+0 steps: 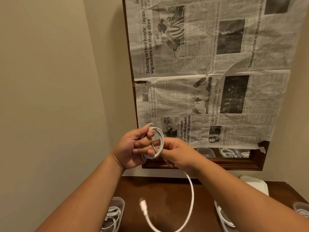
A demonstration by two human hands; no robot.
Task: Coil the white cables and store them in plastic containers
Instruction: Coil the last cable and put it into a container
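Observation:
My left hand [133, 148] grips a small coil of white cable [159, 136] raised in front of the wall, thumb over the top loops and fingers through the ring. My right hand [177, 153] pinches the same cable just right of the coil. From there the loose tail [191, 198] hangs down in a wide loop over the table, and its blurred white plug [143, 205] swings low in the middle. Clear plastic containers with coiled white cables stand at the lower left [115, 215] and lower right [224, 220].
A dark wooden table [168, 195] lies below. A wooden-framed mirror covered with taped newspaper [209, 72] hangs on the beige wall; its uncovered bottom strip reflects containers. A white lid [254, 183] rests at the table's back right, another container [302, 210] at the right edge.

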